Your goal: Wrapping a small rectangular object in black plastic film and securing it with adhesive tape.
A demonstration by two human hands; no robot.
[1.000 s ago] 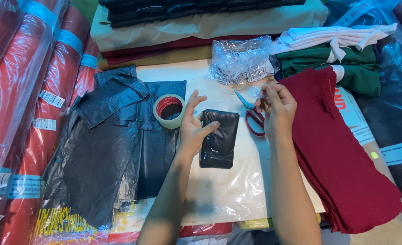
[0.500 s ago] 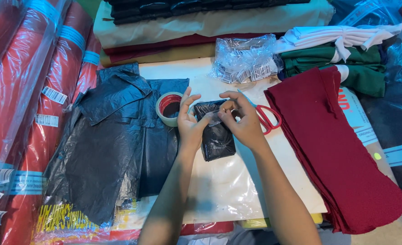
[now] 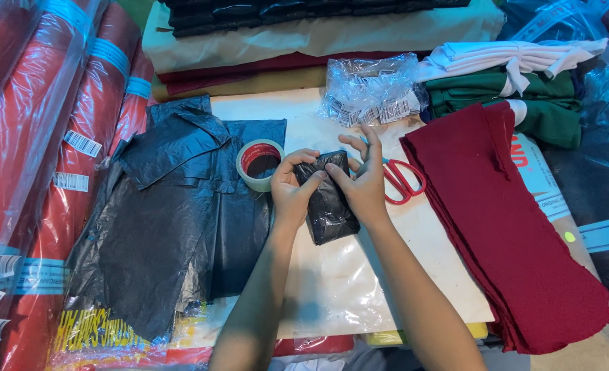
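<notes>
A pile of black plastic bags (image 3: 174, 227) lay left of the tape roll (image 3: 258, 165). Just right of the roll, the left hand (image 3: 292, 189) and right hand (image 3: 363, 185) pressed a small black-wrapped bundle (image 3: 328, 199), fingers curled narrowly over its top end. It looked light, soft and slippery; the firmer middle seemed the best grip. Red-handled scissors (image 3: 404, 182) lay further right.

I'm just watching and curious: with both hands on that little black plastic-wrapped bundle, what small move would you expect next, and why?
Probably a reach for the tape roll. Both the left hand and right hand pinch the top end of the black bundle, as if holding a fold closed. The tape sits right beside the left hand, the red scissors just behind the right.
</notes>
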